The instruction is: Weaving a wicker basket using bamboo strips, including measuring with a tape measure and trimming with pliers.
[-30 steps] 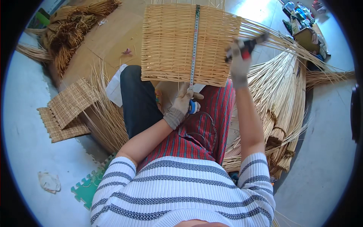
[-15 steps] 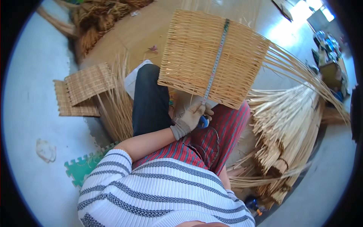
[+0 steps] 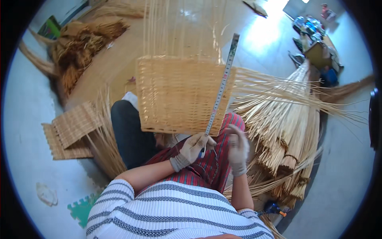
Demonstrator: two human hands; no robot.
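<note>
Tape (image 3: 220, 91) is gripped near its lower end by the closed left hand (image 3: 194, 149); its blade is slanted across the woven panel (image 3: 177, 95), past the far edge. Panel is positioned before the lap. Right hand (image 3: 238, 153), blurred, is held loosely open, empty, near the red-clad knee (image 3: 235, 119).

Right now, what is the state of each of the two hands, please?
Left hand: closed, holding the tape measure near its lower end.
Right hand: loosely open, somewhat blurred, nothing visible in it.
</note>
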